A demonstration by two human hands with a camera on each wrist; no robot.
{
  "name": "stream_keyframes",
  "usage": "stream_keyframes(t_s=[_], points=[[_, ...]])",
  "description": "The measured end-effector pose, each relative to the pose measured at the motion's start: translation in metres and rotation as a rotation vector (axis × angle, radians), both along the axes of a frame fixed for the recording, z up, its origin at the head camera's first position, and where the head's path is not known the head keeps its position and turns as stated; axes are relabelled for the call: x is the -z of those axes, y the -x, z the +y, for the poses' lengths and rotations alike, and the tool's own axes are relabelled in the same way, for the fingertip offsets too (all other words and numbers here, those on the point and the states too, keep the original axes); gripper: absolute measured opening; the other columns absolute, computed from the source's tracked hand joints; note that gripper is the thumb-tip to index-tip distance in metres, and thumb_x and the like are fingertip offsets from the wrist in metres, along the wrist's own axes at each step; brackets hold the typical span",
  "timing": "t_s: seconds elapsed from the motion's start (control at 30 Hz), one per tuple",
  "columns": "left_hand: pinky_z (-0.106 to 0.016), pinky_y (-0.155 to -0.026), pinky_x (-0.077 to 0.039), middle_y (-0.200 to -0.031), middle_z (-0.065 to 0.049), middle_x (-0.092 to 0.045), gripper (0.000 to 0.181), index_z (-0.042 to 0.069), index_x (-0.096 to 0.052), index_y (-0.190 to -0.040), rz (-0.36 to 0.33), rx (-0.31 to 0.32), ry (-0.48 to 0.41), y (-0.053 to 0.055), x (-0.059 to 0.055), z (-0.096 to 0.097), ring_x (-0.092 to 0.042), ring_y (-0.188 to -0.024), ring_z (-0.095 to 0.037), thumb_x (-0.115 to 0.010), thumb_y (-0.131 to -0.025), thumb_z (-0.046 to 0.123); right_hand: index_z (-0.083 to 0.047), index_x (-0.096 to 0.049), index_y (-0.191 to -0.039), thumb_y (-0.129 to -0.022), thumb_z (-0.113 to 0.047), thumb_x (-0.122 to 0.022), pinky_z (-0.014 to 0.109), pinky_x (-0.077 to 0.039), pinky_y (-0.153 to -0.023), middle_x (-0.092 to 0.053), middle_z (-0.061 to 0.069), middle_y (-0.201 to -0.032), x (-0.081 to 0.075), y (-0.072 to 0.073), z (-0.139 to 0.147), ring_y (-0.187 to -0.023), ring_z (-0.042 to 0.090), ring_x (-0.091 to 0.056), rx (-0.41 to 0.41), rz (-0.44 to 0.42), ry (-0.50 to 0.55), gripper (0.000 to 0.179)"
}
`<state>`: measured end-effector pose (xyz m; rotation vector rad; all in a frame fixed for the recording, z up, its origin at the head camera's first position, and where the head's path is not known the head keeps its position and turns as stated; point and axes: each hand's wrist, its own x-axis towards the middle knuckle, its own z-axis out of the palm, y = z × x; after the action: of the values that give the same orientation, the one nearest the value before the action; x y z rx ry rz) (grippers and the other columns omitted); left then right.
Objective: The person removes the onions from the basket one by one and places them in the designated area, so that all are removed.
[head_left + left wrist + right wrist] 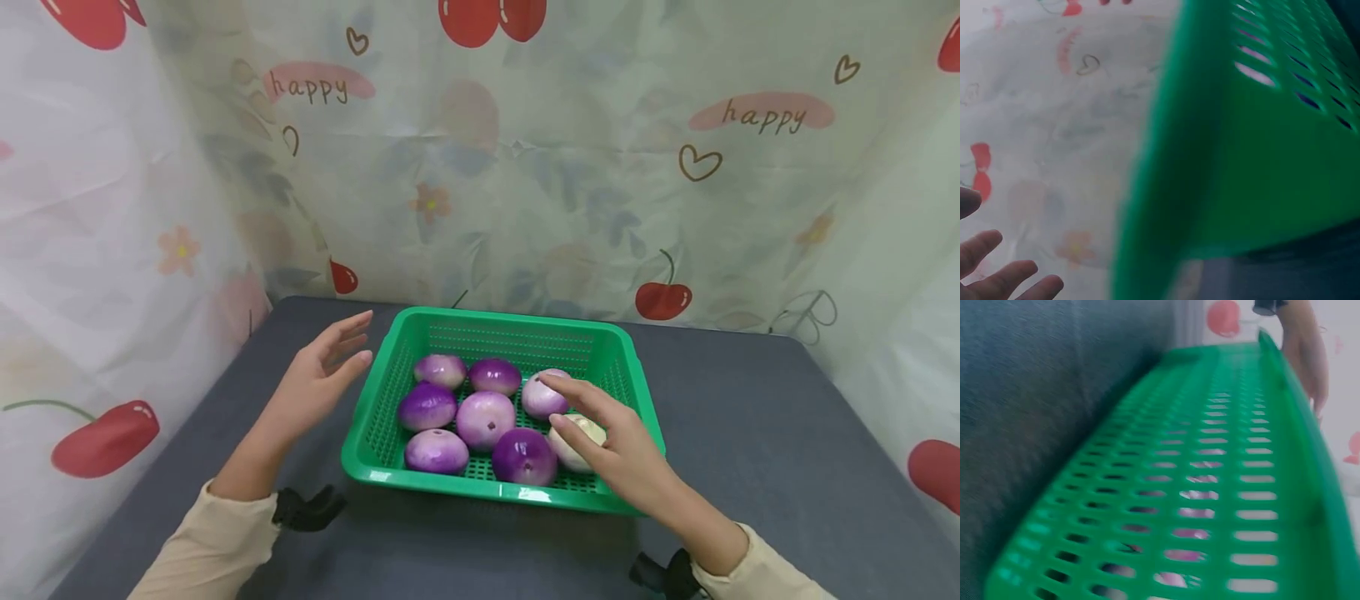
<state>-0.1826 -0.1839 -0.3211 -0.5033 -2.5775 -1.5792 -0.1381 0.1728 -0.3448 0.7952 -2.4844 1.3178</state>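
A green perforated plastic basket [501,492] sits on the dark table, holding several purple onions [485,421] and one pale, whitish onion [576,442] at its right. My left hand [313,379] is raised beside the basket's left rim, thumb apart from the fingers, with nothing in it. Over the basket's right front corner reaches my right hand [618,442], its fingers extended above the pale onion, which it partly covers; whether a fingertip touches an onion is unclear. In the left wrist view, spread fingertips [997,275] show left of the blurred basket wall.
A dark grey cloth [735,433] covers the table. Printed curtains [525,167] with cherries and hearts enclose the back and sides. Black straps [307,508] circle both wrists, and a thin grey cord [810,312] hangs at the back right edge.
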Motion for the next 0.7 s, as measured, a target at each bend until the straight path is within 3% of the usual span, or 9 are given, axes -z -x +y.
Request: stream_keyframes(t_s=[0.1,0.27,0.47,0.7], points=[[-0.061,-0.106,-0.034,-0.157,-0.011,-0.03,0.056,0.014,-0.032,-0.151,-0.034,-0.014,0.011,0.005,0.011,-0.006,-0.031,-0.142,-0.036,-0.054,-0.1,0.023,-0.019,-0.054,-0.137,-0.097,-0.015,-0.059,0.031,-0.047,-0.1,-0.057,-0.001,-0.137,0.006,0.002,-0.003,-0.127,0.019,-0.053,-0.052,-0.111,0.074,0.041],[-0.062,-0.105,-0.034,-0.157,-0.016,-0.028,0.062,0.012,-0.029,-0.152,-0.108,-0.002,0.022,0.014,0.029,-0.014,-0.029,-0.142,-0.04,-0.058,-0.098,0.024,-0.013,-0.053,-0.137,-0.097,-0.021,-0.06,0.04,-0.045,-0.101,-0.055,0.009,-0.139,0.013,0.005,-0.007,-0.13,0.028,-0.051,-0.118,-0.306,0.123,0.041],[-0.062,-0.106,-0.033,-0.156,-0.021,-0.026,0.07,0.013,-0.023,-0.154,-0.194,0.055,-0.014,0.025,0.047,-0.019,-0.027,-0.142,-0.043,-0.06,-0.097,0.026,-0.013,-0.056,-0.135,-0.095,-0.028,-0.062,0.048,-0.036,-0.108,-0.055,0.006,-0.138,0.018,0.01,-0.012,-0.136,0.029,-0.043,-0.114,-0.38,0.044,0.043],[-0.059,-0.106,-0.036,-0.158,-0.018,-0.024,0.081,0.017,-0.015,-0.156,-0.32,0.09,-0.094,0.032,0.058,-0.018,-0.029,-0.141,-0.041,-0.064,-0.094,0.029,-0.01,-0.059,-0.133,-0.094,-0.022,-0.065,0.052,-0.035,-0.108,-0.055,0.006,-0.138,0.019,0.014,-0.015,-0.133,0.027,-0.046,-0.126,-0.44,0.009,0.041]])
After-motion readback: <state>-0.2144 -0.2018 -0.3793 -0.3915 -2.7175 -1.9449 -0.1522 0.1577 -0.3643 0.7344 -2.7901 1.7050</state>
